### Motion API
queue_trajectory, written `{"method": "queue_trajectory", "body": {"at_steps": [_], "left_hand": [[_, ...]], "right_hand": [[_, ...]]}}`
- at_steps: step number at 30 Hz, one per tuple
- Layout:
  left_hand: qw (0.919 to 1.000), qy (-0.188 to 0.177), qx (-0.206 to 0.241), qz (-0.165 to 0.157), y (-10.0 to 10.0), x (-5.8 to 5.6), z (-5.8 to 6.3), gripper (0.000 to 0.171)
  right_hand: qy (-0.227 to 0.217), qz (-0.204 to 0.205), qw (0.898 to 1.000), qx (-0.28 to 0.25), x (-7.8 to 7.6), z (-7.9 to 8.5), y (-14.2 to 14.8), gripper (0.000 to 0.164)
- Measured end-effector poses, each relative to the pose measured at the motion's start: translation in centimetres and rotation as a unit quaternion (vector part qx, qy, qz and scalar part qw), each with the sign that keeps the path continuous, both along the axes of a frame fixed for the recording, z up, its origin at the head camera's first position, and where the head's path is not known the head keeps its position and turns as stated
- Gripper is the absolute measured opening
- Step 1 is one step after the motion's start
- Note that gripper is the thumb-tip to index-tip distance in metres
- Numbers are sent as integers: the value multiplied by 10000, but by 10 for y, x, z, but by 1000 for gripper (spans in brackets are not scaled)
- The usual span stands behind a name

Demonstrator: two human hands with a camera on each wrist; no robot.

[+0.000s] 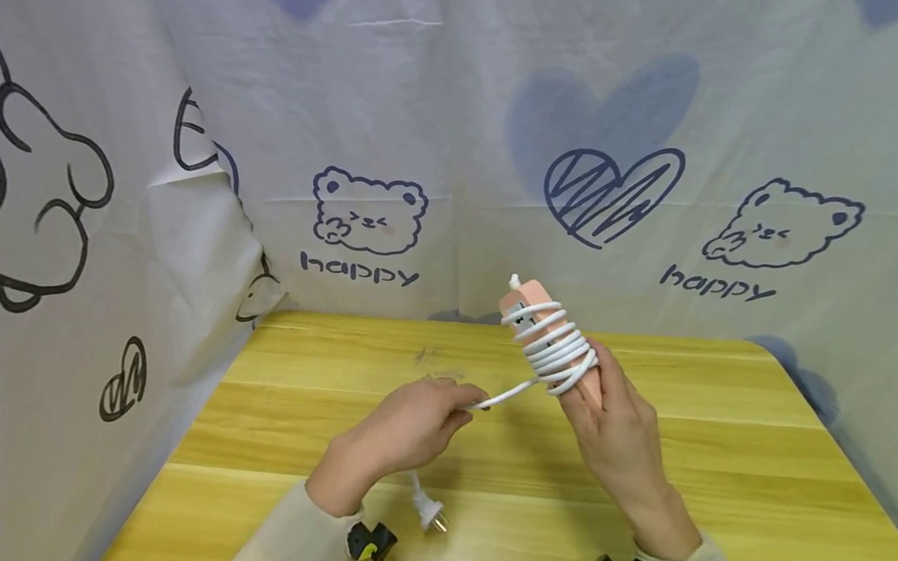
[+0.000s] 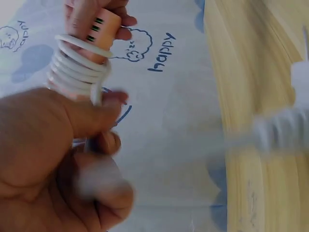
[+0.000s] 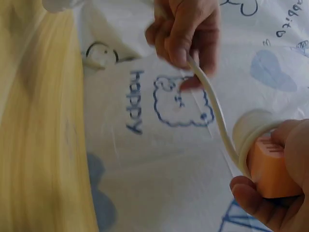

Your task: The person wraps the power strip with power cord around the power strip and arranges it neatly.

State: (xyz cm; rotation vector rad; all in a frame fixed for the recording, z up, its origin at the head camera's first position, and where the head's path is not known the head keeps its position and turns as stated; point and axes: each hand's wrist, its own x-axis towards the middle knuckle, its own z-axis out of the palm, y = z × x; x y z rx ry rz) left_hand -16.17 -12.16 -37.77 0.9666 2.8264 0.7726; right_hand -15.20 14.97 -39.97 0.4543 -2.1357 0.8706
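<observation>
An orange-pink power strip [image 1: 536, 294] is gripped at its lower end by my right hand [image 1: 623, 431], tilted above the table. Several turns of white cord [image 1: 559, 355] wrap round its body. My left hand [image 1: 405, 426] pinches the cord between thumb and fingers, and a short stretch runs from there to the strip. Below the left hand hangs the cord's white plug [image 1: 429, 512], its metal prongs pointing down. In the right wrist view, the end of the power strip [image 3: 270, 174] shows between the right thumb and fingers. The plug end [image 2: 285, 130] is blurred in the left wrist view.
Under both hands lies a yellow wood-grain table [image 1: 729, 436]. A pale cloth [image 1: 444, 132] printed with hearts and bear faces hangs behind the table and along its left side. Dark camera mounts [image 1: 371, 542] sit at the wrists.
</observation>
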Motion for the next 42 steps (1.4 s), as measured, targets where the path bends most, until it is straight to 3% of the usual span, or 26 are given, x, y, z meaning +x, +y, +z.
{"method": "queue_trajectory", "body": {"at_steps": [2,5,6,8,10,13,15,17,20,24,26,28,29,31,33,36,38,41,42], "left_hand": [[9971,-560,407,314,-2,1,1,19],[9799,-1487,1142,688,-7,1,1,8],[9759,-1621,1248,758,-9,1,1,9],[9758,-1593,1263,801,-13,1,2,12],[9867,-1106,964,698,-15,2,4,13],[9982,211,493,282,-16,5,9,14],[9927,1141,392,-77,-14,7,15,16],[9823,1769,474,-403,-11,8,22,16],[9734,2051,612,-823,-8,8,32,14],[9721,2037,457,-1073,-5,4,45,15],[9749,1868,378,-1153,-4,0,50,14],[9802,1465,415,-1265,-2,-5,53,14],[9838,1143,467,-1299,-2,-8,54,14],[9882,357,705,-1309,-2,-14,52,14],[9849,-515,1140,-1196,-3,-20,47,13],[9667,-1388,1958,-890,-1,-28,33,13],[9553,-1461,2438,-809,4,-31,20,14],[9487,-1223,2787,-860,12,-30,2,9],[9424,-1383,2910,-899,15,-29,-3,8]], "right_hand": [[28,-212,9998,5,-2,-1,2,62],[6,-470,9989,-71,-5,-1,6,58],[-23,-535,9985,-87,-6,-1,7,57],[-75,-627,9980,-99,-7,-1,9,55],[-170,-717,9973,-48,-8,-1,11,54],[-489,-782,9956,179,-9,-2,13,51],[-780,-694,9933,492,-9,-2,11,49],[-1081,-537,9892,836,-7,-2,8,47],[-1314,-151,9813,1398,-4,-4,2,45],[-1442,602,9664,2039,3,-4,-4,40],[-1640,1256,9533,2202,6,-3,-6,35],[-2020,2164,9316,2112,11,1,-5,32],[-2255,2646,9166,1973,13,4,-5,31],[-2735,3691,8758,1484,17,9,-3,29],[-3042,4405,8400,881,20,15,0,33],[-3074,4884,8167,31,21,19,3,39],[-2929,4829,8238,-493,21,19,3,43],[-2714,4563,8385,-1229,21,18,1,44],[-2589,4393,8488,-1396,21,17,0,44]]}}
